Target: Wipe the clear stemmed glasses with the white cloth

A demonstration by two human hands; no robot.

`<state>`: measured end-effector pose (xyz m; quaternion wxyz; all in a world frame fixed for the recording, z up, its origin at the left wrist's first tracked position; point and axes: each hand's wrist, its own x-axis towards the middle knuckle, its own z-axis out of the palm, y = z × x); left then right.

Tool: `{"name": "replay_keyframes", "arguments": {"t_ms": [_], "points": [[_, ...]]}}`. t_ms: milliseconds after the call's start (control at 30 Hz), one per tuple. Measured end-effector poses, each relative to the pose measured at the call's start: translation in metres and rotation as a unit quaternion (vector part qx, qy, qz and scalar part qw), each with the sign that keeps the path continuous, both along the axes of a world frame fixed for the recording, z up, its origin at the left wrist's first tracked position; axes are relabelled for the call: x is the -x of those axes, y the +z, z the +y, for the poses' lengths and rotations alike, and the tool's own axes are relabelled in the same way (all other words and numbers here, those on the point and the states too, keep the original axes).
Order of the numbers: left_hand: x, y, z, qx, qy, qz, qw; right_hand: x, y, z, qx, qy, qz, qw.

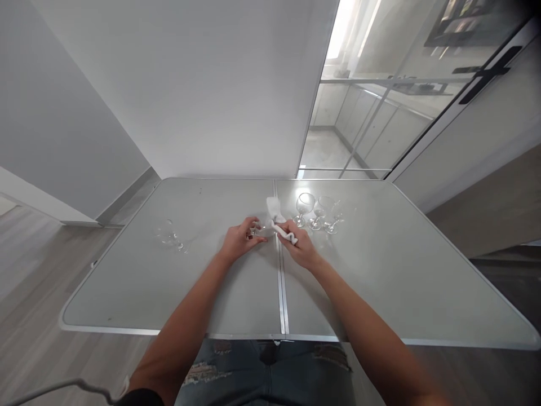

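A clear stemmed glass (265, 230) lies sideways between my two hands, above the middle of the table. My left hand (242, 239) is closed around its foot end, thumb below and fingers above. In my right hand (299, 246) is a white cloth (274, 208), bunched up against the glass's bowl end. Part of the cloth sticks up beyond the fingers, and another fold hangs over them. How far the cloth reaches into the bowl is hidden.
Several stemmed glasses stand upright to the right, the nearest glass (305, 204) close to my right hand. On the left, faint clear glassware (171, 237) lies on the grey folding table (372, 282). A wall (203, 101) and a glass door (359, 124) rise behind the table.
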<state>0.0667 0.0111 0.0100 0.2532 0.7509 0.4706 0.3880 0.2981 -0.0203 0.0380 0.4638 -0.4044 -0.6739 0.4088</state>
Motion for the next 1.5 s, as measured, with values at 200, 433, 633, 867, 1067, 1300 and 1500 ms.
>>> {"name": "replay_keyframes", "arguments": {"t_ms": [200,433,633,867,1067,1300,1500], "points": [[0.001,-0.007,-0.001,-0.024,-0.058,0.074,0.995,-0.009,-0.005,0.004,0.086,0.131,-0.044,0.987],[-0.003,-0.014,0.002,-0.082,0.033,0.058,0.994,-0.009,-0.015,0.010,0.107,0.094,0.085,0.986],[-0.012,-0.022,0.002,-0.060,0.058,0.012,0.996,-0.016,-0.020,0.016,0.024,0.068,-0.005,0.997],[-0.018,-0.020,0.002,-0.068,0.076,-0.028,0.994,-0.030,-0.020,0.022,-0.069,0.078,-0.162,0.981],[-0.017,-0.024,0.003,-0.060,0.042,-0.012,0.997,-0.026,-0.023,0.023,-0.044,0.089,-0.159,0.982],[-0.017,-0.030,0.006,-0.035,0.033,-0.025,0.999,-0.030,-0.015,0.024,0.087,0.104,-0.067,0.988],[-0.018,-0.033,0.008,-0.032,-0.005,-0.046,0.998,-0.033,-0.014,0.019,0.081,0.091,-0.008,0.992]]}}
